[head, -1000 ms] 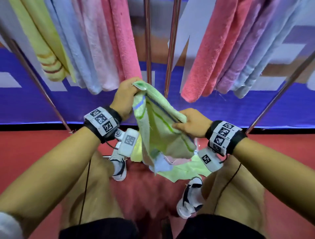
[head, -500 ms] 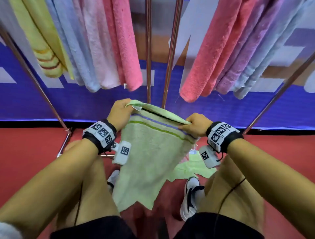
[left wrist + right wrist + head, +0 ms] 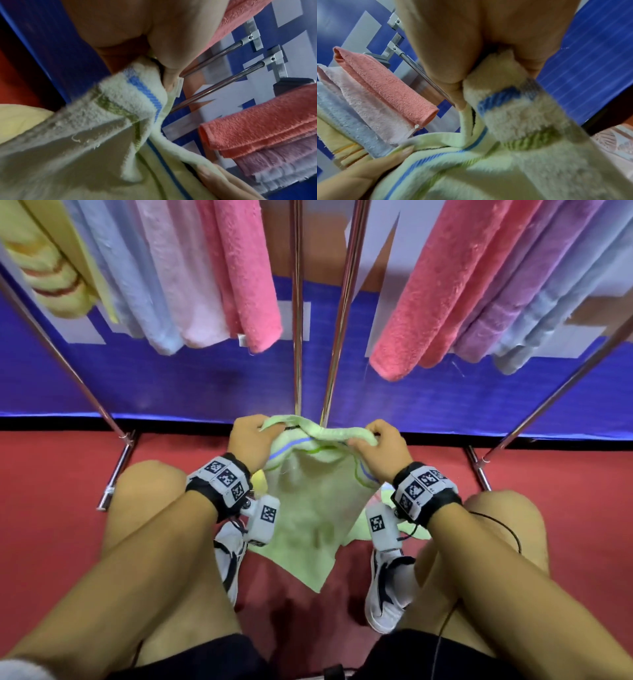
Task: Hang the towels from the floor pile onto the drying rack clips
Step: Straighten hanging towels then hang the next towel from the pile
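While squatting low before the drying rack (image 3: 297,337), gripping the pale green towel (image 3: 315,501) by its top hem, left hand (image 3: 248,441) pinching one end and right hand (image 3: 378,448) the other; fingers (image 3: 171,54) curled tight over the blue-and-green striped border, thumb pressing the fold from the near side, plainly so that the edge stays bunched and firm enough to feed into a clip; hanging slack between the knees, lower corner pointing down toward the red floor (image 3: 51,508), lifted clear of the rest of the pile (image 3: 387,501) peeking out lime-green behind the right wrist; held close together rather than stretched wide, likely to narrow the hem to a clip's reach; overhead, pink towels (image 3: 246,275) and lilac and blue ones (image 3: 534,289) already draped to either side, leaving a gap at the two centre poles, probably the free spot; no clips visible from here, so cannot tell which one is meant; next, judged, a rise and a lift of the hem.
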{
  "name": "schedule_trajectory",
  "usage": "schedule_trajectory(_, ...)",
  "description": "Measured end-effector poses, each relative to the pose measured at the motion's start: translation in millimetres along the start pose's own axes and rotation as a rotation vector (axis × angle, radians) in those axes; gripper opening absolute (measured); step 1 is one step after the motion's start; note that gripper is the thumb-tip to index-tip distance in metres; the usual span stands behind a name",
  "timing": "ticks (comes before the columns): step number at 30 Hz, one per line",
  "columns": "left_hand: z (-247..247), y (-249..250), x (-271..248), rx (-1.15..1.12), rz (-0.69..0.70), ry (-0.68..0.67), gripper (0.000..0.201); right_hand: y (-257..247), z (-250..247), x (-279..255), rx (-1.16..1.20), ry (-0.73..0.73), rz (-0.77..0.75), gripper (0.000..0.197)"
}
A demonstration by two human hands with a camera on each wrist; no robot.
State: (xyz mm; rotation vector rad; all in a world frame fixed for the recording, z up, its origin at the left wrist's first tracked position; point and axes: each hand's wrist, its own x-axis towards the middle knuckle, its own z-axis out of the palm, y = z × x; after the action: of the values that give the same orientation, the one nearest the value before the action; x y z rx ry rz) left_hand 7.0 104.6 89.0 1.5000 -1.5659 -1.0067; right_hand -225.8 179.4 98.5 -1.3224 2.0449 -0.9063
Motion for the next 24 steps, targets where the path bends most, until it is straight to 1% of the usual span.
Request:
schedule_trajectory(2,14,3,-4,-0.005,0.019,-0.069,0.023,0,12,-2,0.062,-0.091,-0.014,0.014)
schedule_trajectory(3,21,4,-6,0.005,0.022,-0.124,0.023,-3,16,-3,0.103,-0.125,-0.005,0.012)
schedule_trajectory(5,32,4,-7,0.009,0.003,-0.222,0.025,-11,23,-3,0.182,-0.17,0.047,0.014)
schedule_trajectory(8,45,11,-11,-0.047,-0.059,-0.285,0.026,-15,29,2,0.303,-0.21,0.127,0.019)
schedule_trajectory(11,52,16,-14,-0.093,-0.075,-0.273,0.029,-13,32,2,0.371,-0.198,0.166,0.024)
schedule_trajectory(14,53,15,-13,-0.082,-0.057,-0.212,0.033,-8,31,3,0.403,-0.095,0.187,0.041)
schedule_trajectory(15,53,14,-13,-0.082,-0.053,-0.186,0.03,-8,30,2,0.412,-0.072,0.195,0.044)
schedule_trajectory(17,50,13,-11,-0.114,-0.068,-0.112,0.016,-6,27,1,0.501,-0.077,0.218,0.04)
schedule_trajectory(18,49,12,-10,-0.141,-0.085,-0.068,0.012,-7,26,-1,0.555,-0.104,0.23,0.037)
schedule_trajectory(20,48,11,-10,-0.193,-0.135,-0.023,0.013,-11,24,-4,0.636,-0.171,0.244,0.034)
schedule_trajectory(22,48,13,-14,-0.259,-0.174,-0.069,0.013,-15,24,-9,0.715,-0.234,0.223,0.033)
schedule_trajectory(24,48,16,-21,-0.343,-0.187,-0.196,0.009,-17,26,-13,0.777,-0.281,0.2,0.031)
